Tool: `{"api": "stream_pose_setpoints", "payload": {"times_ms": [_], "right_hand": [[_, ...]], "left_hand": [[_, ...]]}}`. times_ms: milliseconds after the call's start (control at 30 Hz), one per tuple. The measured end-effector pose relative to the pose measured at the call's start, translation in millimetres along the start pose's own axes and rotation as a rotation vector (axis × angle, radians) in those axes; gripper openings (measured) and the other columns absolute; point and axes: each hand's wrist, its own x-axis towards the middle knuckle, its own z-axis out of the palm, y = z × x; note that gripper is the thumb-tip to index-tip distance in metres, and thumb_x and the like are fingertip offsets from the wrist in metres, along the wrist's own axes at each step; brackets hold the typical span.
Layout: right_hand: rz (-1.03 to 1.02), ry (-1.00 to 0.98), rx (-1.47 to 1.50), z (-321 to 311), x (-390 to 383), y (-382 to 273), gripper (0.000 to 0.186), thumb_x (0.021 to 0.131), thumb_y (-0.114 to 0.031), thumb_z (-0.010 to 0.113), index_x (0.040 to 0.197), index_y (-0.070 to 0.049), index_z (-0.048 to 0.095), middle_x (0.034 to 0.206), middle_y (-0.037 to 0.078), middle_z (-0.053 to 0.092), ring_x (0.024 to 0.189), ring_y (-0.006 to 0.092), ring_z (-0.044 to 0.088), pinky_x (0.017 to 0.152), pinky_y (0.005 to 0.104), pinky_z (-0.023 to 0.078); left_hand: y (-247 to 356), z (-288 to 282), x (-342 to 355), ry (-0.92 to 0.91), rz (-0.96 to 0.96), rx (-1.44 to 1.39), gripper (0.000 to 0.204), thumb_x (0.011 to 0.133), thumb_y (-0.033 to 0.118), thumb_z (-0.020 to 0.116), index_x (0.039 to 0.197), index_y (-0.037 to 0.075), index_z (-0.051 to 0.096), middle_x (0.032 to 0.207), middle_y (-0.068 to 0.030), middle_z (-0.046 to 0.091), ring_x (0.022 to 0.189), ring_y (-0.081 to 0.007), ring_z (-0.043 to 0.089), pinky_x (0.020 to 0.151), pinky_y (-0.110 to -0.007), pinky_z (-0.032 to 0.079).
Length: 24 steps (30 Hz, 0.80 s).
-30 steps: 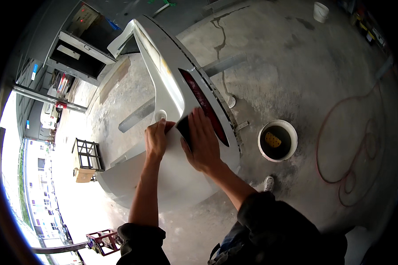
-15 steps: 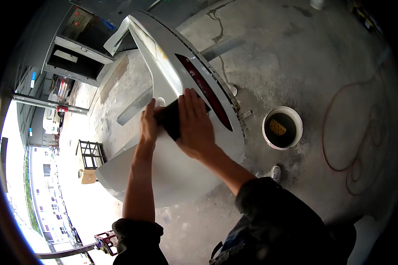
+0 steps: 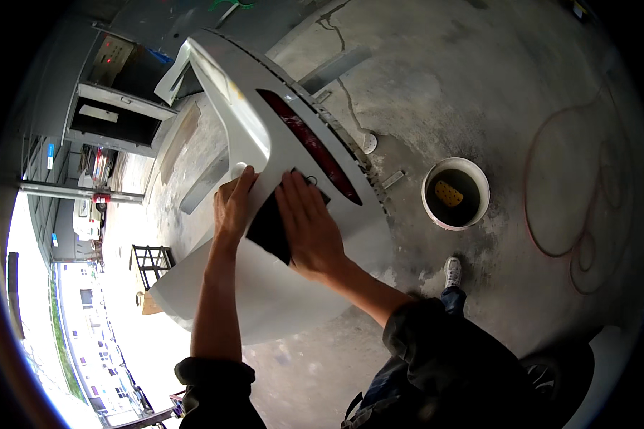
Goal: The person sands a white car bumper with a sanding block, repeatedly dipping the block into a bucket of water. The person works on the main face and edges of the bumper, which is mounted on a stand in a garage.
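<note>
A grey car bumper (image 3: 286,297) stretches from the upper left to the middle, with a long dark-red reflector (image 3: 309,145) set along its right side. My left hand (image 3: 230,209) is closed on the bumper's left edge, fingers bent and partly hidden. My right hand (image 3: 309,227) lies flat, fingers stretched out, over a black sheet that looks like sandpaper (image 3: 266,230). The palm presses this sheet against the painted surface just below the reflector. The sheet sticks out on both sides of the hand.
Right of the bumper, a white bucket (image 3: 484,187) stands on the concrete floor, holding dark liquid and a yellow sponge (image 3: 448,194) with holes. A reddish hose (image 3: 528,204) lies looped farther right. At left are a black frame (image 3: 152,266) and a cardboard box (image 3: 149,303). A car wheel (image 3: 544,375) shows lower right.
My right hand and the black sheet have shifted down along the bumper. My left hand has moved slightly down and left, and the whole view has shifted a little.
</note>
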Motion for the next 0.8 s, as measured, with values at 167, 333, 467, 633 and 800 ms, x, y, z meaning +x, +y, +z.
{"api": "stream_pose_setpoints", "payload": {"times_ms": [167,333,467,633,800], "right_hand": [[0.052,-0.074,-0.050,43,-150,53,0.065,0.091,-0.024,0.054,0.141,0.015,0.039,0.153,0.034,0.029,0.146,0.0472,0.023,0.120,0.0552,0.018],[0.181,0.145,0.078,30,-127,41,0.068,0.091,-0.024,0.054,0.142,0.016,0.036,0.153,0.037,0.025,0.145,0.0525,0.020,0.119,0.0595,0.016],[0.088,0.051,0.017,1,-71,34,0.061,0.093,-0.023,0.048,0.141,0.015,0.040,0.155,0.033,0.028,0.148,0.0456,0.021,0.119,0.0555,0.018],[0.014,0.052,0.046,30,-143,57,0.060,0.093,-0.022,0.047,0.141,0.014,0.041,0.153,0.032,0.032,0.147,0.0440,0.025,0.119,0.0541,0.020],[0.035,0.110,0.098,-8,-46,37,0.067,0.088,-0.027,0.053,0.137,0.016,0.043,0.151,0.032,0.035,0.145,0.0439,0.029,0.120,0.0516,0.022]], "left_hand": [[30,12,-15,0.023,0.046,0.355,0.053,0.099,0.051,0.046,0.082,0.004,0.065,0.071,-0.0140,0.063,0.068,-0.0283,0.059,0.067,-0.043,0.044],[12,17,-14,0.118,0.169,0.394,0.055,0.101,0.050,0.043,0.083,0.003,0.066,0.073,-0.0169,0.064,0.068,-0.0333,0.059,0.069,-0.044,0.046],[22,17,-15,0.093,0.121,0.388,0.055,0.102,0.049,0.044,0.084,0.002,0.066,0.072,-0.0180,0.064,0.067,-0.0325,0.060,0.069,-0.044,0.047],[14,16,-13,0.124,0.168,0.398,0.055,0.102,0.047,0.047,0.082,-0.001,0.066,0.069,-0.0152,0.061,0.065,-0.0254,0.057,0.068,-0.042,0.046],[22,19,-15,0.110,0.217,0.381,0.055,0.103,0.044,0.046,0.076,-0.002,0.061,0.066,-0.0136,0.056,0.061,-0.0197,0.050,0.062,-0.041,0.042]]}}
